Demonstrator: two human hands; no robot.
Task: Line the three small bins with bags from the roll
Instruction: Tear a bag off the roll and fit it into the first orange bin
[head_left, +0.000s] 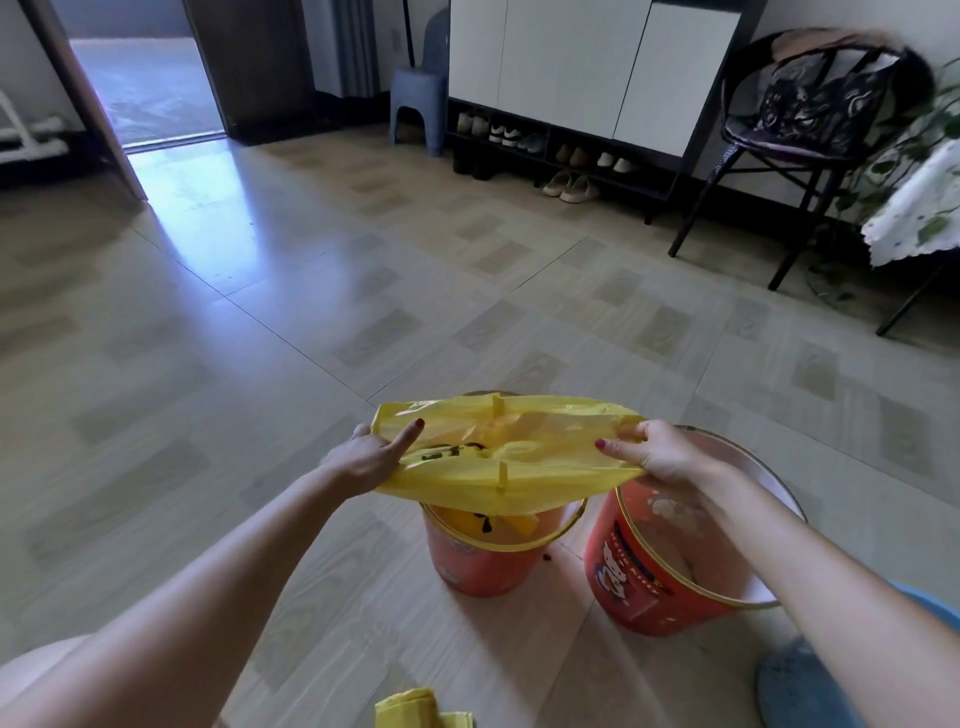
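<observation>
Two hands stretch one yellow bag (511, 452) open above the left of two orange bins (491, 551): left hand (371, 457) and right hand (657, 454) each pinch an edge; the second bin (639, 577) stands just right

Views: one only, the head camera, so no second view shares any of the scene.
Position: worn on the person's head, above the floor (311, 312), with both forearms entering from the bottom edge.
Direction: forward and steeply down, across the room toward the shoe cabinet (587, 67) and an open doorway (145, 78) at the top.
Lens: wide-angle; straight lines bend near the edges.
Nearness: close to the left hand (363, 457) and right hand (660, 457), which sit in the lower middle; the far wall is well apart.
Nearest edge: folded yellow bags (415, 709) at the bottom border.
</observation>
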